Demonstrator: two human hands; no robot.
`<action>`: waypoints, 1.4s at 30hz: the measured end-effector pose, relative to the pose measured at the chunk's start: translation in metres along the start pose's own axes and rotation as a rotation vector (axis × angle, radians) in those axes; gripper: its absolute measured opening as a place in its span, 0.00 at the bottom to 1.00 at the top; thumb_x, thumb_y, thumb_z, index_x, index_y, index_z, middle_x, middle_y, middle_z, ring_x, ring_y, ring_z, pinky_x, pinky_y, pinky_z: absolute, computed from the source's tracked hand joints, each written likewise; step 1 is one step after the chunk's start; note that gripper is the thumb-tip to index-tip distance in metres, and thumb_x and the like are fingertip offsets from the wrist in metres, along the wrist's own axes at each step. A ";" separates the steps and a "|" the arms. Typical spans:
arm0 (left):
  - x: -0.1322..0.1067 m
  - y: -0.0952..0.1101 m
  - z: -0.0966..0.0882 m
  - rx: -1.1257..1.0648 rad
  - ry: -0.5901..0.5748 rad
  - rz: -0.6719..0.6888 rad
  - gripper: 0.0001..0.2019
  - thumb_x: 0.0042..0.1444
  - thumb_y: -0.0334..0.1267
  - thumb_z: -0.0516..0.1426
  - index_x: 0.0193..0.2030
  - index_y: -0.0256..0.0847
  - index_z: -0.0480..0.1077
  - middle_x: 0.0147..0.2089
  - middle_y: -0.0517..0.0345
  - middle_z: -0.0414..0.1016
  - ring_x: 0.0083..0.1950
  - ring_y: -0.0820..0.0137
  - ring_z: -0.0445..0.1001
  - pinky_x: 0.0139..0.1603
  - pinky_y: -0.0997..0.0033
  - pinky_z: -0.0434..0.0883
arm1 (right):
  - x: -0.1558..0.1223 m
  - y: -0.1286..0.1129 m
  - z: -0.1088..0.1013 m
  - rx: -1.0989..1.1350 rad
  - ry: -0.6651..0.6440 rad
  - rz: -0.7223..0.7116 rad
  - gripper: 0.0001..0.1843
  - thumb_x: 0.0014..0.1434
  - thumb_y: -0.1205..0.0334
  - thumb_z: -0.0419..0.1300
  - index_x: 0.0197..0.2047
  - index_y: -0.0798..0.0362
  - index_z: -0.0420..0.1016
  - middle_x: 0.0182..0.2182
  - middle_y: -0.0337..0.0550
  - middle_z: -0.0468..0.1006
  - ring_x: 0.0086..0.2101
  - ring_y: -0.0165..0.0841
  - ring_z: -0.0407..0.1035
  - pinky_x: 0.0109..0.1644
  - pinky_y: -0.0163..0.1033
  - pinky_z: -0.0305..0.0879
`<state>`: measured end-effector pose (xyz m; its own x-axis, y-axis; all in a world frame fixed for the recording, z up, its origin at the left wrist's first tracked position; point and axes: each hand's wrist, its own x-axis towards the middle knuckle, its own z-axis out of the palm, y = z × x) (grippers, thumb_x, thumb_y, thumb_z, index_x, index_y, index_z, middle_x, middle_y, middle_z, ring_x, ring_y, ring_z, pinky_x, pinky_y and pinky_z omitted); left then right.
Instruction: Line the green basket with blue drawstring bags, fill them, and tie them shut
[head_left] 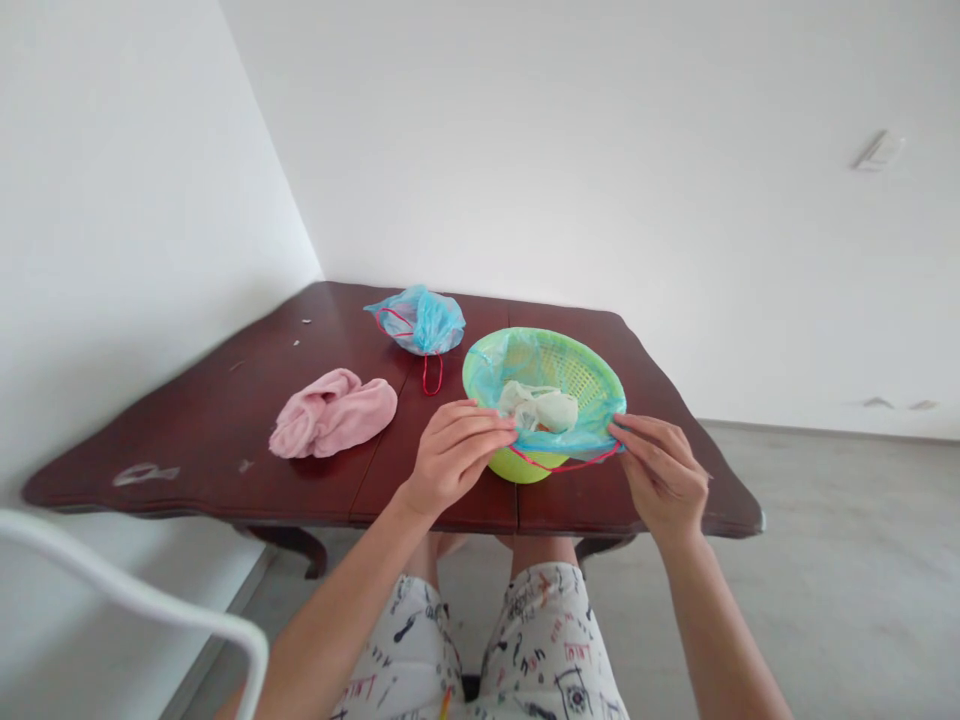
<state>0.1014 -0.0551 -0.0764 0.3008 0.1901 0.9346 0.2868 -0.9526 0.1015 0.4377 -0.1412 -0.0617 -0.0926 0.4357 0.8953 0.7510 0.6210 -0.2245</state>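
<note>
A lime-green plastic strainer basket (521, 466) stands on the dark wooden table (202, 445), lined with a translucent blue plastic bag (592, 435) that is stretched over its rim. A crumpled cream cloth (538, 407) lies inside the lined basket. My left hand (454, 458) pinches the bag's near edge at the rim. My right hand (660, 473) grips the bag's right edge, where a thin red drawstring (562, 466) runs along the hem. To the far left of the basket lies a second blue bag (420, 320) with a red string, and a folded pink towel (331, 412) rests further left.
A white chair back (127, 570) curves across the lower left, close to the table's near edge. White walls meet behind the table, and grey floor spreads to the right. Several small pale scraps lie on the tabletop at the left.
</note>
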 end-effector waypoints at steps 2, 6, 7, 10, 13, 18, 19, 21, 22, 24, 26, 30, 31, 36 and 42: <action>0.009 -0.002 -0.007 -0.059 -0.022 -0.037 0.14 0.82 0.29 0.63 0.66 0.52 0.81 0.56 0.55 0.94 0.57 0.62 0.91 0.69 0.50 0.85 | 0.011 -0.002 -0.005 0.002 -0.039 0.016 0.19 0.75 0.73 0.71 0.60 0.40 0.90 0.54 0.47 0.92 0.52 0.47 0.85 0.59 0.57 0.82; 0.036 -0.013 -0.018 -0.052 -0.117 -0.102 0.09 0.85 0.33 0.59 0.63 0.48 0.80 0.53 0.52 0.91 0.53 0.62 0.87 0.58 0.57 0.82 | 0.036 0.008 -0.014 -0.067 -0.205 0.051 0.08 0.81 0.66 0.65 0.56 0.44 0.83 0.49 0.48 0.90 0.50 0.48 0.83 0.58 0.56 0.79; 0.044 -0.019 -0.020 -0.038 -0.155 -0.124 0.08 0.87 0.37 0.58 0.61 0.47 0.80 0.51 0.52 0.90 0.51 0.62 0.86 0.56 0.57 0.80 | 0.042 0.014 -0.016 -0.102 -0.245 0.056 0.06 0.82 0.64 0.64 0.55 0.44 0.82 0.48 0.49 0.89 0.49 0.49 0.82 0.56 0.55 0.78; 0.063 -0.045 -0.025 -0.031 -0.289 -0.140 0.17 0.87 0.53 0.60 0.48 0.45 0.80 0.40 0.56 0.85 0.44 0.62 0.82 0.54 0.57 0.74 | 0.058 0.038 -0.022 -0.182 -0.329 0.052 0.06 0.84 0.61 0.60 0.55 0.45 0.80 0.46 0.50 0.88 0.47 0.49 0.82 0.53 0.54 0.76; 0.072 -0.082 -0.030 -0.100 -0.378 -0.153 0.30 0.77 0.71 0.63 0.40 0.45 0.77 0.34 0.59 0.79 0.38 0.63 0.77 0.49 0.58 0.71 | 0.071 0.061 -0.026 -0.230 -0.403 0.030 0.08 0.83 0.63 0.58 0.57 0.46 0.79 0.47 0.51 0.88 0.47 0.50 0.82 0.53 0.53 0.75; 0.086 -0.132 -0.036 -0.115 -0.421 -0.261 0.35 0.77 0.76 0.59 0.33 0.45 0.73 0.32 0.58 0.75 0.38 0.62 0.71 0.47 0.60 0.66 | 0.090 0.089 -0.025 -0.326 -0.436 -0.005 0.10 0.76 0.66 0.57 0.55 0.48 0.79 0.48 0.56 0.87 0.49 0.53 0.80 0.55 0.56 0.75; 0.091 -0.139 -0.037 -0.092 -0.448 -0.255 0.35 0.77 0.75 0.59 0.32 0.45 0.72 0.31 0.57 0.74 0.39 0.61 0.70 0.48 0.60 0.65 | 0.094 0.093 -0.023 -0.338 -0.439 0.013 0.11 0.75 0.66 0.57 0.54 0.48 0.79 0.50 0.57 0.87 0.49 0.52 0.80 0.56 0.56 0.74; 0.104 -0.149 -0.036 -0.073 -0.514 -0.276 0.35 0.73 0.76 0.62 0.31 0.45 0.71 0.32 0.57 0.73 0.39 0.61 0.69 0.46 0.61 0.63 | 0.104 0.103 -0.017 -0.326 -0.429 0.101 0.13 0.71 0.66 0.58 0.54 0.49 0.80 0.52 0.57 0.87 0.49 0.51 0.80 0.55 0.54 0.74; 0.111 -0.153 -0.034 -0.082 -0.544 -0.317 0.35 0.70 0.76 0.64 0.31 0.45 0.70 0.32 0.58 0.72 0.38 0.63 0.68 0.44 0.63 0.62 | 0.110 0.108 -0.013 -0.280 -0.407 0.189 0.14 0.70 0.66 0.59 0.54 0.49 0.81 0.52 0.56 0.88 0.47 0.49 0.80 0.54 0.53 0.75; 0.125 -0.160 -0.029 -0.116 -0.571 -0.426 0.35 0.67 0.77 0.65 0.31 0.45 0.71 0.30 0.61 0.69 0.34 0.66 0.65 0.40 0.65 0.59 | 0.124 0.118 -0.003 -0.134 -0.347 0.411 0.14 0.66 0.66 0.61 0.53 0.50 0.83 0.48 0.53 0.89 0.42 0.45 0.81 0.50 0.50 0.76; 0.140 -0.165 -0.023 -0.127 -0.532 -0.503 0.35 0.69 0.77 0.63 0.33 0.45 0.71 0.28 0.64 0.66 0.32 0.68 0.62 0.37 0.66 0.57 | 0.141 0.125 0.008 0.001 -0.296 0.577 0.11 0.64 0.64 0.63 0.49 0.51 0.82 0.40 0.49 0.89 0.35 0.41 0.80 0.45 0.48 0.77; 0.164 -0.159 -0.018 -0.112 -0.414 -0.505 0.37 0.71 0.80 0.57 0.37 0.43 0.73 0.30 0.62 0.71 0.34 0.67 0.66 0.37 0.67 0.62 | 0.174 0.126 0.021 0.087 -0.210 0.586 0.03 0.63 0.61 0.65 0.40 0.50 0.78 0.39 0.51 0.89 0.38 0.42 0.83 0.50 0.51 0.81; 0.167 -0.153 -0.021 -0.111 -0.391 -0.493 0.37 0.72 0.80 0.57 0.38 0.43 0.75 0.33 0.59 0.75 0.36 0.66 0.70 0.39 0.67 0.65 | 0.178 0.121 0.020 0.111 -0.185 0.563 0.03 0.63 0.60 0.65 0.40 0.49 0.77 0.42 0.52 0.90 0.42 0.43 0.85 0.54 0.52 0.82; 0.167 -0.111 -0.054 -0.118 -0.284 -0.326 0.34 0.83 0.69 0.52 0.48 0.41 0.84 0.55 0.43 0.90 0.59 0.56 0.86 0.64 0.59 0.78 | 0.168 0.080 -0.012 0.327 -0.076 0.284 0.06 0.70 0.57 0.66 0.48 0.47 0.78 0.62 0.56 0.89 0.63 0.46 0.84 0.67 0.55 0.82; 0.140 -0.063 -0.100 0.073 -0.400 -0.233 0.26 0.86 0.57 0.53 0.48 0.45 0.86 0.58 0.48 0.93 0.68 0.50 0.86 0.84 0.38 0.69 | 0.120 0.004 -0.076 0.174 -0.186 0.118 0.07 0.78 0.52 0.68 0.51 0.45 0.85 0.63 0.57 0.88 0.61 0.53 0.84 0.66 0.62 0.84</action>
<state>0.0344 0.0073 0.0822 0.5439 0.4872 0.6832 0.4472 -0.8572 0.2553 0.4792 -0.1358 0.0735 -0.1422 0.6138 0.7765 0.6415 0.6546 -0.4000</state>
